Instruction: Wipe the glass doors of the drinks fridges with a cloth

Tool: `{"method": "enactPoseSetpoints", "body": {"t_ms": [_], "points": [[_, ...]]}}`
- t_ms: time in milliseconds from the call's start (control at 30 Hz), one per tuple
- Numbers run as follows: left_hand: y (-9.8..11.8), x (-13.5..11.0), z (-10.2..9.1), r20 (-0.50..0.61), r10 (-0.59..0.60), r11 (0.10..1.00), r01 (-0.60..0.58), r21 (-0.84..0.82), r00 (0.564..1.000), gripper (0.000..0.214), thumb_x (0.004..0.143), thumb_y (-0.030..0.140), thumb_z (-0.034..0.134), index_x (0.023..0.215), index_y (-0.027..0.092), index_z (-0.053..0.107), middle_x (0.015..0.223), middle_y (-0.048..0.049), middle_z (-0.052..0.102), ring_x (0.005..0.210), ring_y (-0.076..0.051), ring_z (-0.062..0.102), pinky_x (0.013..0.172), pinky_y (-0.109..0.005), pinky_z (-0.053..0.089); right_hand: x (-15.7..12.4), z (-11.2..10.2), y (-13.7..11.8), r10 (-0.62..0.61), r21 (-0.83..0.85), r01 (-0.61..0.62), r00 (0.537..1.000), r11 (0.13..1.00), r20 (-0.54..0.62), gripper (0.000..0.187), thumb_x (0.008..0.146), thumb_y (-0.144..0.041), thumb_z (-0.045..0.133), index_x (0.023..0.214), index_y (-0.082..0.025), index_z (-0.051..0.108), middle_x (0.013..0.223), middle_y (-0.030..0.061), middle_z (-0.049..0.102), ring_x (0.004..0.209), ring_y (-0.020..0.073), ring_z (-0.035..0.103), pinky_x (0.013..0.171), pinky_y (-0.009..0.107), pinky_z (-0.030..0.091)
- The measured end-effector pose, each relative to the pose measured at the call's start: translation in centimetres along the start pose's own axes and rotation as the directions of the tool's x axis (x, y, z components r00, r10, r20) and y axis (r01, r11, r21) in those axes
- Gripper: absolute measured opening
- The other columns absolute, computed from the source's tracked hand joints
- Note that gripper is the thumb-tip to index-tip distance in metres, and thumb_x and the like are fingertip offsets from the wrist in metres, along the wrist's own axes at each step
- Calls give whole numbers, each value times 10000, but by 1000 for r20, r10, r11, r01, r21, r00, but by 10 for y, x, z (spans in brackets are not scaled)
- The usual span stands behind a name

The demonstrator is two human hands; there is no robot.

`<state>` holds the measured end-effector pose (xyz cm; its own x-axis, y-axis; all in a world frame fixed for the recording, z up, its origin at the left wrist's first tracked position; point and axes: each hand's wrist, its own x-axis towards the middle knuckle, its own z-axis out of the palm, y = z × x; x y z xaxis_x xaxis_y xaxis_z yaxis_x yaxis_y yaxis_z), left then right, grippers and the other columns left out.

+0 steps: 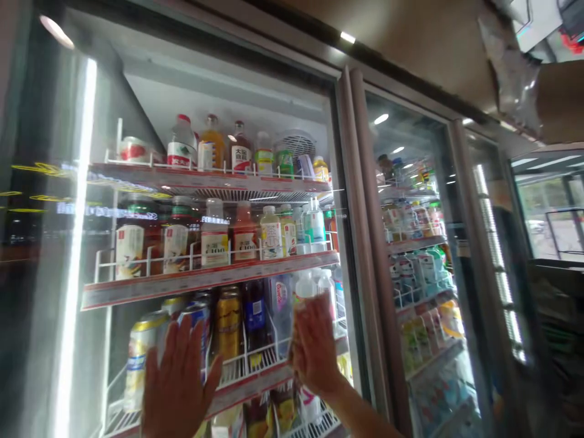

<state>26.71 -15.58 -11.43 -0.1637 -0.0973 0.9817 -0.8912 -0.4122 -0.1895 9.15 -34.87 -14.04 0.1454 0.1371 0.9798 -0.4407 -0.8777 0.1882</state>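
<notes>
Right of the gold can: right hand blurred, its underside unseen by me. Left of the gold can: blue can partly hidden by left hand.

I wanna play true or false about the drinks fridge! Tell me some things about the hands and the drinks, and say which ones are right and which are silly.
1. The left hand is squeezed into a fist. False: it is open, with the thumb stuck out.
2. In the picture, a gold can shows between the left hand and the right hand. True.
3. The bottle with the red cap is on the lowest shelf. False: it stands on the top shelf.
4. The long light at the left side is shining white. True.
5. Both hands are up in front of the top shelf. False: they are lower down, in front of the shelves further below.
</notes>
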Motion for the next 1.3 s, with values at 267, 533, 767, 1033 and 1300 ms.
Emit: {"method": "enactPoseSetpoints", "body": {"t_ms": [267,533,767,1033,1300], "points": [[-33,27,-24,6,33,999,-33,39,999,654,898,319,388,1469,190,96,1541,-86,142,1415,-265,148,1140,-505,132,49,0,58,289,-153,-323,934,934,-210,612,899,-249,331,1478,-184,145,1457,151,355,1390,298,222,1047,559,274],[-51,58,-19,-50,-33,994,37,98,998,683,898,340,429,1468,188,85,1527,-127,178,1403,-296,176,1124,-526,167,70,8,-19,-88,-30,88,996,996,-6,610,863,-241,365,1458,-223,230,1475,90,341,1397,267,213,1090,494,227],[-48,53,-18,-50,-37,994,42,102,998,673,907,337,402,1466,182,61,1520,-131,191,1406,-271,173,1121,-516,175,104,12,-1,243,-124,-268,952,955,-187,594,891,-247,320,1466,-165,196,1441,141,385,1385,287,233,1052,538,252],[-71,56,-32,-50,23,995,-18,103,998,662,905,361,399,1466,161,111,1511,-139,232,1406,-268,181,1125,-488,177,132,16,-31,32,-38,-38,989,999,-142,574,886,-263,334,1454,-252,247,1440,51,408,1370,226,276,1092,465,233],[-104,67,-45,-49,-68,985,74,154,997,647,920,369,354,1469,181,68,1514,-145,215,1405,-280,179,1111,-526,177,161,30,-81,78,-11,-80,989,997,-123,611,868,-251,361,1461,-191,227,1481,92,331,1389,270,217,1085,505,218]]}}
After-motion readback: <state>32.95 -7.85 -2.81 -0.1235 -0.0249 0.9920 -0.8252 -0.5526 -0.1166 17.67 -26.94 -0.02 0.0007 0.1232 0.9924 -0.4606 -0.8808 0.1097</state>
